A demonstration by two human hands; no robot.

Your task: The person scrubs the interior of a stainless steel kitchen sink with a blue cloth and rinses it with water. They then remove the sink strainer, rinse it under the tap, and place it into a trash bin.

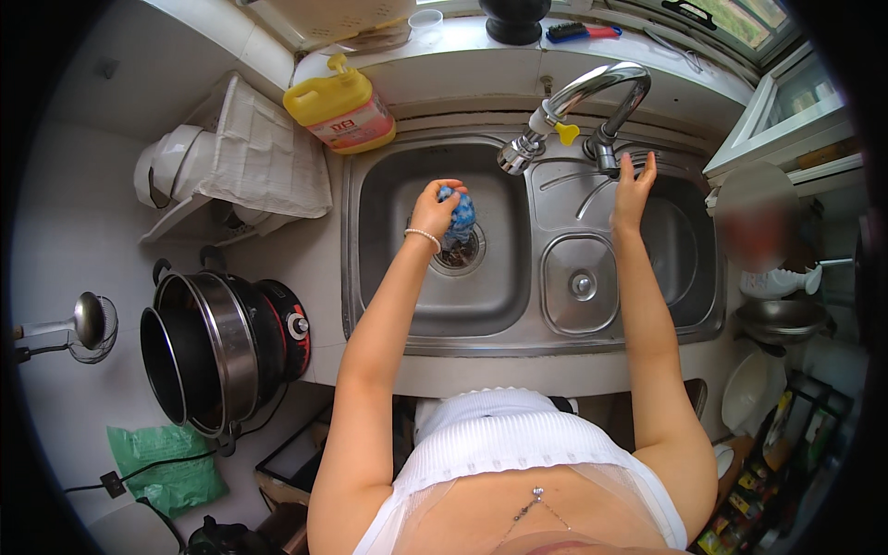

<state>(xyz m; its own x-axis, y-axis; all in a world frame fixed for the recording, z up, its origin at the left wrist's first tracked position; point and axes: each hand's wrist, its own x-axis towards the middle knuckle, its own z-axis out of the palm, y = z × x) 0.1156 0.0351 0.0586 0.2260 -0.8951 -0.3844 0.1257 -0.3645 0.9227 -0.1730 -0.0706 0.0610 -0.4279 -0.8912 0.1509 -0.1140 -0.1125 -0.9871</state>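
My left hand point(436, 211) grips a wet-looking, crumpled blue and white cloth point(461, 215) above the drain point(459, 255) of the large steel sink basin point(485, 305). A beaded bracelet circles that wrist. My right hand point(634, 194) is raised at the base of the chrome faucet point(602, 149), its fingers spread beside the faucet's lower body. Whether they touch it I cannot tell. The faucet's spray head point(517, 154), with a yellow lever point(567, 133), points down near the basin's right rim. No running water is visible.
A yellow detergent jug point(340, 107) stands behind the basin's left corner. Left lie a cloth-draped dish rack point(267, 152) and a pot point(208, 340) on an electric cooker. A round lid point(581, 283) covers the small middle bowl. A brush point(583, 32) rests on the sill; a window frame point(777, 118) juts in right.
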